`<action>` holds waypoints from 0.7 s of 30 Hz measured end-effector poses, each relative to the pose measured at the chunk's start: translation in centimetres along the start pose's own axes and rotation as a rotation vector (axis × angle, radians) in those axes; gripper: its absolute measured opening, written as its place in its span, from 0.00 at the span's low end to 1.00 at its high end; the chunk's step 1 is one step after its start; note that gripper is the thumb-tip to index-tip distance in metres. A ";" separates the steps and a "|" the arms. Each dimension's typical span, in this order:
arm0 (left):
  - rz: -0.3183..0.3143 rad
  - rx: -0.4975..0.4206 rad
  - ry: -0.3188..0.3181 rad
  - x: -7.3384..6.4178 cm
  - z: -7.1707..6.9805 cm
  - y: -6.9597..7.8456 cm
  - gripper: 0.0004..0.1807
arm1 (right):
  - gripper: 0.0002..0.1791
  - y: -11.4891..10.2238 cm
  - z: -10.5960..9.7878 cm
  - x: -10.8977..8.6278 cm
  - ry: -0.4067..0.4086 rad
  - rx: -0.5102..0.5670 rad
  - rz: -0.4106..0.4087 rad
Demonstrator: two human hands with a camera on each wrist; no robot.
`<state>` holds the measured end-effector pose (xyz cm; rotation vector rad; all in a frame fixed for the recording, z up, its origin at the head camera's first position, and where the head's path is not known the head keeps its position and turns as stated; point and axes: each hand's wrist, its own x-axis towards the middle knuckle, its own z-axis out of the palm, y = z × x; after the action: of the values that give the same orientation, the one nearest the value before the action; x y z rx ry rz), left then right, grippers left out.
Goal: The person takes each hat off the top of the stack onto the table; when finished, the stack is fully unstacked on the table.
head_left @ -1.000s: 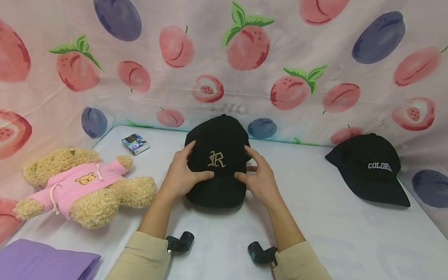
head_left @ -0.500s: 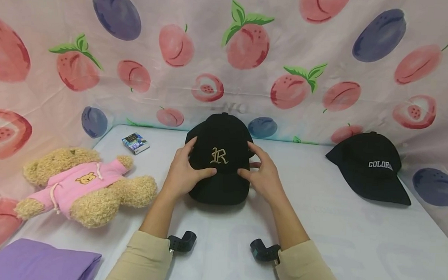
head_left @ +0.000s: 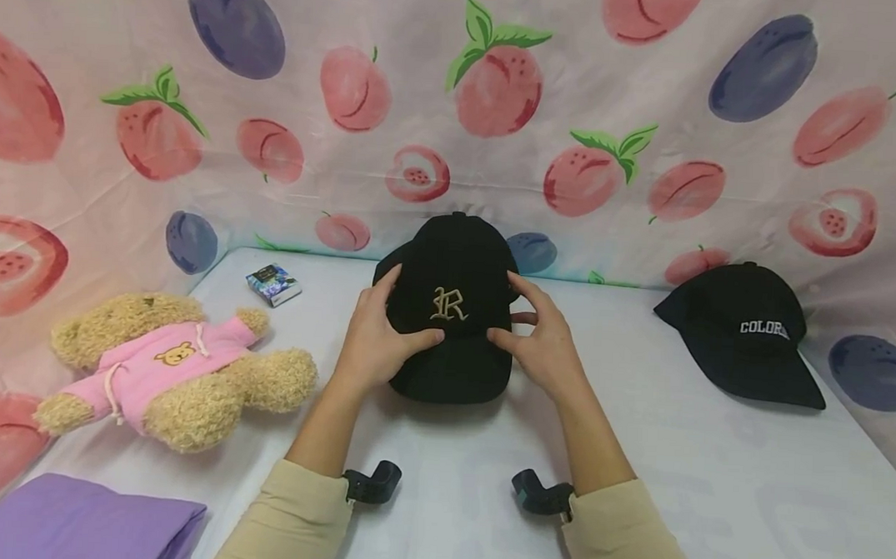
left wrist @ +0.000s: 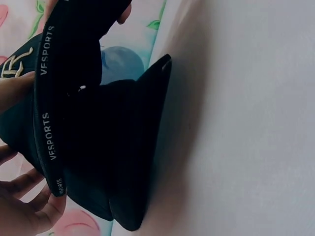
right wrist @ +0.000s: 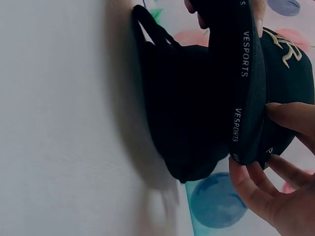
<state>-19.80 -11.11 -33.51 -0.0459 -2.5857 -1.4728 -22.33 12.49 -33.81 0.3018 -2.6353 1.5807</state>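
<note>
A black baseball cap [head_left: 456,271] with a gold embroidered R is held upright between both hands, its brim toward me and crown to the back. My left hand [head_left: 376,339] grips its left side, the thumb on the brim's root. My right hand [head_left: 543,342] mirrors this on the right, fingers under the brim's edge. In the left wrist view, white VESPORTS lettering runs along the brim [left wrist: 47,113]. More black fabric [right wrist: 187,108], which looks like a second cap, stands below it at the table; much of it is hidden by the held cap.
Another black cap [head_left: 746,334] with white lettering rests at the right. A teddy bear [head_left: 189,368] in a pink hoodie lies at the left, near a small blue-patterned box [head_left: 273,284]. Folded purple cloth [head_left: 80,522] lies front left. A fruit-print curtain [head_left: 498,173] hangs behind the white table [head_left: 635,454].
Both hands have shifted slightly right and up with the R cap, and more black fabric shows at its left. The bear, box and other cap stay put.
</note>
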 end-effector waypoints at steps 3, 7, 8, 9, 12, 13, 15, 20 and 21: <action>0.016 -0.002 0.012 0.0 0.1 0.2 0.58 | 0.46 -0.1 -0.4 0.0 -0.004 -0.017 -0.005; 0.036 -0.016 0.028 -0.2 0.3 0.5 0.58 | 0.46 -0.4 -0.9 -0.2 -0.007 -0.034 -0.014; 0.042 -0.023 0.034 -0.2 0.4 0.6 0.58 | 0.46 -0.5 -1.1 -0.2 -0.008 -0.036 -0.017; 0.048 -0.030 0.040 -0.2 0.4 0.7 0.58 | 0.46 -0.5 -1.2 -0.3 -0.007 -0.040 -0.020; 0.067 -0.054 0.061 -0.3 0.6 1.0 0.58 | 0.46 -0.7 -1.6 -0.4 -0.002 -0.048 -0.032; 0.073 -0.062 0.069 -0.4 0.7 1.2 0.58 | 0.46 -0.7 -1.7 -0.4 0.001 -0.047 -0.035; 0.082 -0.070 0.083 -0.4 0.8 1.4 0.58 | 0.46 -0.8 -1.9 -0.4 0.004 -0.043 -0.044; 0.087 -0.078 0.095 -0.5 1.1 1.8 0.57 | 0.47 -0.9 -2.4 -0.3 -0.001 -0.049 -0.066; 0.087 -0.079 0.093 -0.6 1.1 1.8 0.57 | 0.47 -0.9 -2.5 -0.3 -0.003 -0.055 -0.072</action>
<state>-19.18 -9.22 -32.62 -0.0960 -2.4200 -1.5088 -21.95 14.28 -31.88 0.3908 -2.6331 1.4843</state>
